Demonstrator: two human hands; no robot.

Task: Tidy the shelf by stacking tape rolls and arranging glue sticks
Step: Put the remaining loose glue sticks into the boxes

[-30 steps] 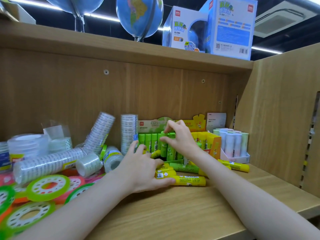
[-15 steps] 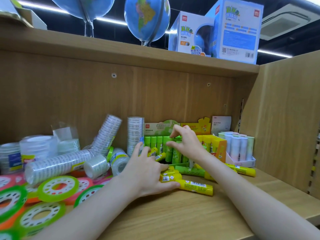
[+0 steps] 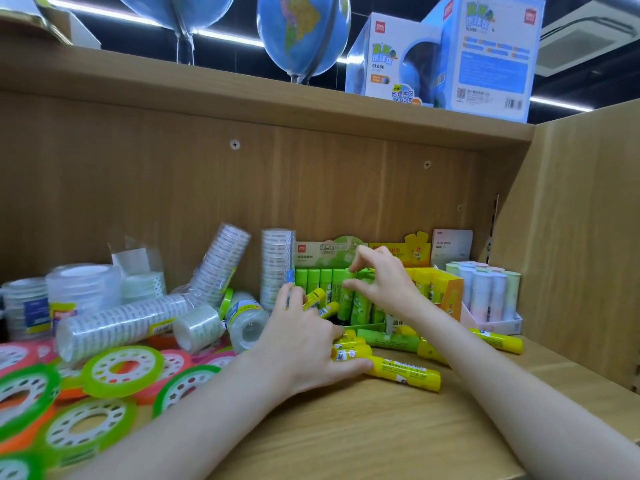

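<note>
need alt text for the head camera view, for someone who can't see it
A person's right hand pinches a green glue stick standing in its display box, while the left hand holds several yellow glue sticks on the wooden shelf. Clear tape rolls and coloured tape rings lie jumbled at left; globes stand on the shelf above.

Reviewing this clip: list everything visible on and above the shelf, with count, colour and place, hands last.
Green glue sticks: several, upright in green display box, shelf centre.
Yellow glue sticks: several, lying loose on shelf front.
Pastel glue sticks: several, upright, right.
Clear tape rolls: many, in sleeves, left, some tipped.
Flat tape rings: many, green, pink, orange, front left.
Globes: two, blue, top shelf.
Globe boxes: two, blue-white, top right.
Left hand: grips yellow sticks.
Right hand: pinches a green stick.
</note>
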